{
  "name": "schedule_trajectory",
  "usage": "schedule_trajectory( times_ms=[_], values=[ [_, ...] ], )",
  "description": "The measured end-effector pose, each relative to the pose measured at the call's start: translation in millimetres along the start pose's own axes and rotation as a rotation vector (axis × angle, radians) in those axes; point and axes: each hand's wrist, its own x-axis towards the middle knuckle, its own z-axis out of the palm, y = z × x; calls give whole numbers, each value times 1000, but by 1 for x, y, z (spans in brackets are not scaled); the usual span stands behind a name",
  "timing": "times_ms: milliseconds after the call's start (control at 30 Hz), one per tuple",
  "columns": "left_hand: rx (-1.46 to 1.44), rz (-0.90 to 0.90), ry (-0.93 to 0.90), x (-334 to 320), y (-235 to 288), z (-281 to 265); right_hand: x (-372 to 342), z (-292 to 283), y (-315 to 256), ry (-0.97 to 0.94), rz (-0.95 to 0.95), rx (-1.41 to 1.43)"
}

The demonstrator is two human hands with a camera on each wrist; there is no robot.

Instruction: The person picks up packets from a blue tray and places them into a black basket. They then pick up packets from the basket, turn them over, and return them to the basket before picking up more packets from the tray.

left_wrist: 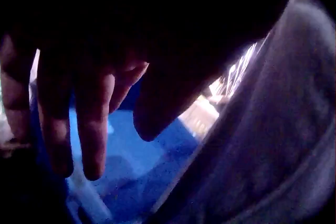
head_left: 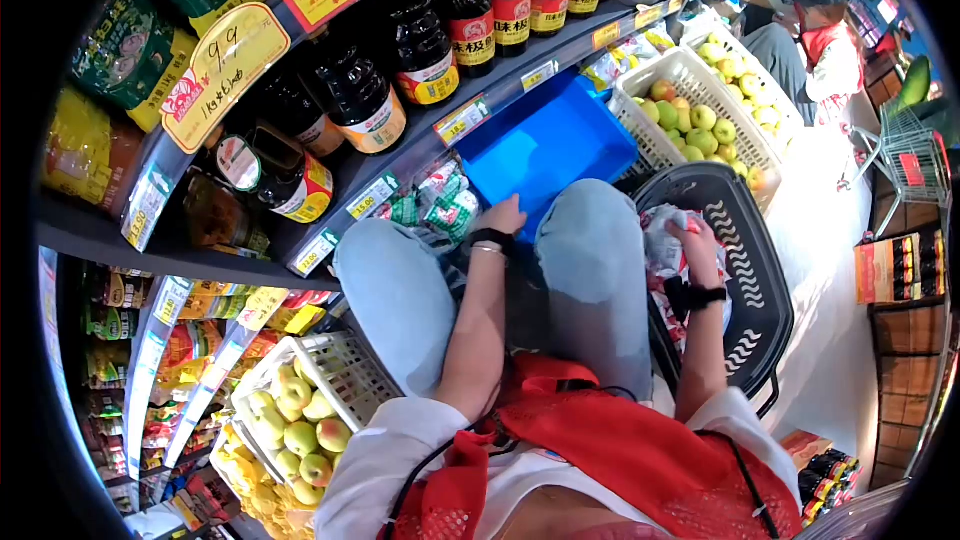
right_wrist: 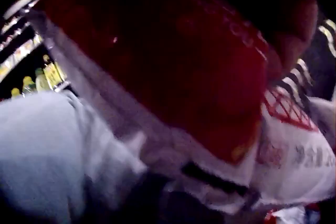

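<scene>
My left hand [head_left: 505, 218] is at the near edge of an empty-looking blue plastic bin [head_left: 550, 150]. Its fingers [left_wrist: 94, 145] hang nearly straight over the blue plastic in the left wrist view, with nothing between them. Inside a dark shopping basket [head_left: 762, 285], my right hand [head_left: 698, 243] grips a plastic packet [head_left: 662, 237]. Close up in the right wrist view, that packet [right_wrist: 173, 87] is dark red with a pale see-through edge. A white packet with red print [right_wrist: 294, 150] lies beside it. Green-and-white packets [head_left: 445, 202] sit left of the blue bin.
Shelves of dark sauce bottles [head_left: 470, 30] with price tags run along the left. White crates of apples [head_left: 640, 135] stand beyond the basket, another apple crate [head_left: 345, 380] at lower left. A crouching person [head_left: 820, 40] and a shopping cart [head_left: 908, 160] are farther off.
</scene>
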Motion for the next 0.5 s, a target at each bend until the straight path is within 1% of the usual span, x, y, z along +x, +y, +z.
schedule_trajectory(
  times_ms=[33, 67, 100, 167, 233, 267, 300, 333, 367, 433, 467, 500],
  values=[
    [-17, 83, 97, -18, 26, -39, -15, -2, -36, 64, -53, 224],
    [-155, 132, 154, -31, 43, -65, -43, 0, -99, 146, -24, 313],
    [-287, 179, 214, -43, 59, -91, -40, 1, -105, 163, -64, 478],
    [-428, 229, 520, -76, 89, -136, -48, 16, -146, 70, -168, 701],
    [-714, 388, 396, -109, 109, -175, -66, 41, -194, 10, -206, 656],
    [-706, 370, 394, -127, 120, -188, -69, 55, -205, 66, -425, 326],
    [-987, 491, 245, -146, 131, -195, -72, 70, -212, 115, -638, -16],
    [-1269, 614, 90, -156, 136, -195, -77, 87, -217, -16, -800, -126],
    [-1507, 716, -235, -151, 123, -186, -82, 104, -223, -148, -963, -236],
    [-1624, 694, -137, -145, 120, -176, -95, 131, -240, -450, -792, -418],
    [-1678, 627, -133, -135, 113, -172, -92, 136, -241, -449, -797, -418],
    [-1729, 560, -131, -119, 100, -164, -87, 144, -237, -495, -872, -251]
  ],
)
